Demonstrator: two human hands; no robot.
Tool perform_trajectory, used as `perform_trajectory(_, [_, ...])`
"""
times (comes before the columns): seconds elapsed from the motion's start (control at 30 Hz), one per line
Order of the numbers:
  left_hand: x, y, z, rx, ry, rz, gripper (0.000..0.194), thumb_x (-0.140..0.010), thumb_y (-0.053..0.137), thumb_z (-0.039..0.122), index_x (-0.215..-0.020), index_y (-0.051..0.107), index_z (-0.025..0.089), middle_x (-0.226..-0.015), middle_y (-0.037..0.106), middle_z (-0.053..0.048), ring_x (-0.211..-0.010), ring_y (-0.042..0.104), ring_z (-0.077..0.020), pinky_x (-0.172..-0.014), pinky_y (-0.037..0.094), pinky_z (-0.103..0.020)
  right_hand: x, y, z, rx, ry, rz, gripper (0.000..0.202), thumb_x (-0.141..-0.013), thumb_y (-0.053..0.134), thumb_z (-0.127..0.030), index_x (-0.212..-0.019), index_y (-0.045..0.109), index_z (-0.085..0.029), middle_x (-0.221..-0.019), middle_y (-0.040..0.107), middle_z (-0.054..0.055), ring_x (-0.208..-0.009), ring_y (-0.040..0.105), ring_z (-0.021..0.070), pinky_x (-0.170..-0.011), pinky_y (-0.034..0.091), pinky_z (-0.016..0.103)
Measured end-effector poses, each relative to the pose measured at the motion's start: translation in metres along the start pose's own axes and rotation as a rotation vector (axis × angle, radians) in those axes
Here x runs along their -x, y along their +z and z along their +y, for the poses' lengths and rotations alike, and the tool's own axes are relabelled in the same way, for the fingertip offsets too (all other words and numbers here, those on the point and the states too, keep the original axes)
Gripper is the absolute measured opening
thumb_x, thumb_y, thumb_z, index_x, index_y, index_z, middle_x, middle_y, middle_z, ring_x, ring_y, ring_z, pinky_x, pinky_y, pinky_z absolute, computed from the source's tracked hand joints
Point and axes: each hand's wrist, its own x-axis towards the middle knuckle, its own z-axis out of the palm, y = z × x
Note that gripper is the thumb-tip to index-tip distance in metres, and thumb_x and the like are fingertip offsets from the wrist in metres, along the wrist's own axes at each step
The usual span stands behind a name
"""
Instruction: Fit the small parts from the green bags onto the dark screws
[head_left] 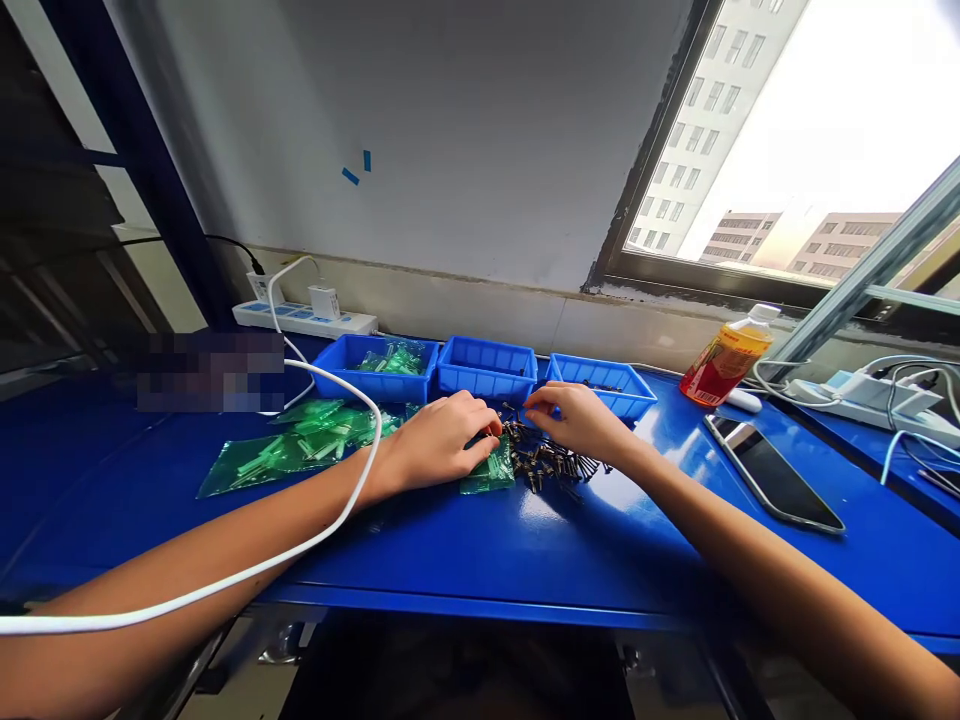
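My left hand (442,440) rests over the table with its fingers curled and thumb bent in. Under its fingertips lies a small green plastic bag (489,474); whether anything is between the fingers is hidden. Just to the right, my right hand (576,418) is closed in a pinch above a pile of dark screws (551,462). What it pinches, if anything, is too small to make out. Left of my left hand, several green bags (289,445) with pale slim pieces inside lie on the blue table (465,560).
Three blue bins stand behind my hands: a left bin (341,375) with green bags, a middle bin (487,378), and a right bin (626,403). A white cable (352,490) crosses over my left forearm. To the right are a drink bottle (726,360) and a phone (772,472).
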Motion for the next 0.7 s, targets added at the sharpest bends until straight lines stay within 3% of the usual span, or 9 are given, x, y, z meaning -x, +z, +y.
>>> perform_trajectory(0.07, [0.000,-0.001,-0.001,-0.005,0.000,0.015,0.015,-0.085,0.049,0.022,-0.089,0.062,0.015,-0.090,0.066,-0.005,-0.089,0.055,-0.0201,-0.078,0.045,-0.031,-0.007,0.004,-0.005,0.056,0.015,-0.108,0.012,-0.078,0.059,-0.020,-0.086,0.068,-0.018,-0.081,0.068,0.005,-0.075,0.061,0.0179,-0.062,0.042,0.026])
perform_trajectory(0.13, [0.001,-0.002,-0.001,-0.006,0.007,0.031,0.015,-0.085,0.049,0.022,-0.089,0.062,0.015,-0.091,0.066,-0.005,-0.089,0.055,-0.0199,-0.078,0.045,-0.032,-0.011,0.007,-0.009,0.113,0.020,-0.125,0.011,-0.079,0.057,-0.019,-0.083,0.067,-0.018,-0.084,0.069,0.006,-0.077,0.062,0.0188,-0.060,0.040,0.026])
perform_trajectory(0.27, [0.002,-0.004,-0.001,0.000,0.008,0.033,0.016,-0.084,0.049,0.022,-0.092,0.061,0.016,-0.093,0.066,-0.005,-0.090,0.056,-0.0200,-0.079,0.045,-0.032,-0.006,0.005,-0.011,0.120,0.031,-0.017,0.015,-0.083,0.052,-0.019,-0.080,0.066,-0.017,-0.087,0.068,0.008,-0.080,0.061,0.0188,-0.061,0.039,0.026])
perform_trajectory(0.5, [0.002,-0.001,0.001,0.074,-0.021,0.070,0.025,-0.084,0.051,0.029,-0.104,0.057,0.015,-0.092,0.066,-0.005,-0.090,0.057,-0.0197,-0.078,0.046,-0.032,0.017,-0.002,-0.016,0.007,-0.022,0.167,0.023,-0.086,0.048,-0.022,-0.067,0.059,-0.016,-0.068,0.064,0.004,-0.063,0.056,0.0131,-0.057,0.035,0.024])
perform_trajectory(0.7, [0.004,-0.003,0.005,0.096,0.013,0.158,0.018,-0.083,0.052,0.031,-0.093,0.059,0.018,-0.083,0.066,-0.002,-0.081,0.059,-0.0175,-0.068,0.046,-0.027,0.020,0.008,-0.024,-0.142,-0.072,0.194,0.020,-0.085,0.050,-0.019,-0.067,0.058,-0.015,-0.067,0.062,0.002,-0.061,0.054,0.0110,-0.057,0.036,0.022])
